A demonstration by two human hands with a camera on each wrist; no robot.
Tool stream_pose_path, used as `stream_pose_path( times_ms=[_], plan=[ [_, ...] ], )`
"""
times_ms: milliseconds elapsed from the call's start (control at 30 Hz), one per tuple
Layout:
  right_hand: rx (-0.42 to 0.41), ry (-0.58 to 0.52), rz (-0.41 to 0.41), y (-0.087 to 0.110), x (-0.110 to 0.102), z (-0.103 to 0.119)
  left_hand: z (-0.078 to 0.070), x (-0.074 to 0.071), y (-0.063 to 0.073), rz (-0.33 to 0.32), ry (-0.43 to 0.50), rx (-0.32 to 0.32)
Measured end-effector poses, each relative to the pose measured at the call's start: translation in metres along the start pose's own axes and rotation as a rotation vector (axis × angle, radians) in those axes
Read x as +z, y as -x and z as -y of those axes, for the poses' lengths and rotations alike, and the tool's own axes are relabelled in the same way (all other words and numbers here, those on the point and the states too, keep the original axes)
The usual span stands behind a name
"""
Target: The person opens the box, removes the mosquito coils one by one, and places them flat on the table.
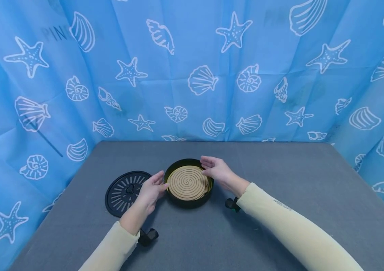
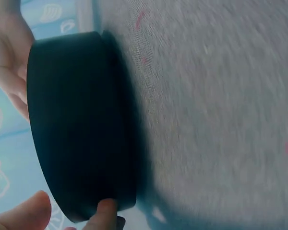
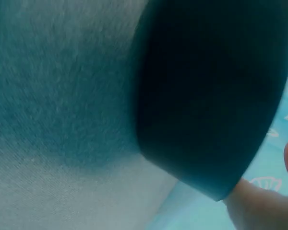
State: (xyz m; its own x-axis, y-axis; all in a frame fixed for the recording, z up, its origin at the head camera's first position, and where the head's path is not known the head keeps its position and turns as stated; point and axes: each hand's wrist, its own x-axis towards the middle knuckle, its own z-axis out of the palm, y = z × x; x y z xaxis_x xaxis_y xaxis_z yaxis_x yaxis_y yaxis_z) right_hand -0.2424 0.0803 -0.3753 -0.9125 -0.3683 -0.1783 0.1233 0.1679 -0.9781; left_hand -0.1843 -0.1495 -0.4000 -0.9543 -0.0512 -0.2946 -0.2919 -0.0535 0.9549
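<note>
Two hands, one round dark tin, one slotted lid and one visible spiral face are what the head view shows on and over a single grey table. The tan coil lies inside the tin, near the middle of the table; whether more coils are stacked beneath it cannot be told, nor whether the tin's base touches the cloth. The left hand is at the tin's left side and the right hand at its upper right, both with fingers extended and loose rather than clenched round anything. The black lid lies flat left of the tin, partly behind the left hand. Two pale sleeves and two black wrist devices show, one of each per arm, and at least seven starfish are drawn on the blue curtain. Only the head view shows the coil and lid; the left wrist view gives the tin's tall, plain side wall, a left fingertip touching it with the thumb apart, and three faint red marks on the cloth. The right wrist view shows the opposite wall, with right-hand fingers at its edge.
</note>
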Motion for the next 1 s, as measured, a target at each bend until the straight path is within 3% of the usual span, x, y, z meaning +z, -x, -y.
stream_pose_path(
  times_ms=[267, 500, 1000],
  plan=[
    [0.012, 0.086, 0.030, -0.007, 0.001, -0.002, 0.006, 0.007, -0.003, -0.005, 0.042, -0.010],
    [0.038, 0.155, 0.029, -0.012, 0.003, 0.000, 0.006, 0.003, -0.002, 0.007, 0.051, -0.040],
    [0.031, 0.117, 0.046, -0.012, 0.002, 0.004, 0.007, 0.009, -0.001, -0.050, 0.082, -0.039]
  ],
)
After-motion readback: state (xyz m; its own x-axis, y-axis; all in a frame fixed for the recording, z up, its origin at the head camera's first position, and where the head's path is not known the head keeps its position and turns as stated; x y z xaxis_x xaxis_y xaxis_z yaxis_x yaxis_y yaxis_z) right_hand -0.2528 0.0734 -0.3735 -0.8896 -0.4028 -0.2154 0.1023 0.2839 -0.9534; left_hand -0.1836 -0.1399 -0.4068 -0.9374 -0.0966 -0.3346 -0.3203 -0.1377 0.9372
